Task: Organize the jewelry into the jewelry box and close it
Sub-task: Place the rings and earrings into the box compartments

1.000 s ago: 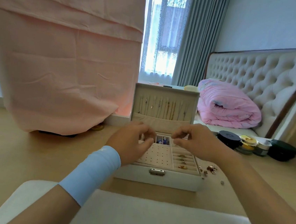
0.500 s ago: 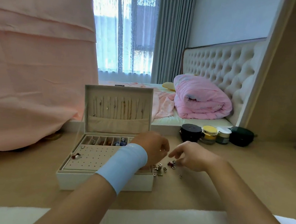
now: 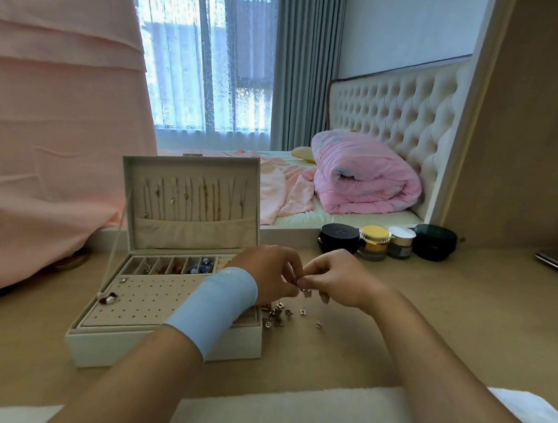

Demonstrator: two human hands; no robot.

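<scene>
A white jewelry box [image 3: 139, 345] stands open on the wooden surface, its lid [image 3: 189, 202] upright with several necklaces hanging inside. One earring [image 3: 110, 298] sits on the perforated panel. Small compartments at the back hold beads. Several loose earrings [image 3: 280, 313] lie on the surface just right of the box. My left hand [image 3: 265, 278], with a light blue wristband, and my right hand [image 3: 336, 279] meet above that pile, fingertips together, both pinching one small earring [image 3: 302, 286] between them.
Behind the hands stand several round jars [image 3: 374, 242] with black, yellow and white lids. A pink cloth [image 3: 46, 152] hangs at the left. A bed with a rolled pink duvet [image 3: 364, 175] lies beyond. A white pad [image 3: 283, 418] lies at the near edge.
Both hands left the box's compartments and moved right to the loose earrings. They now pinch one small piece together above the pile. The view has turned right.
</scene>
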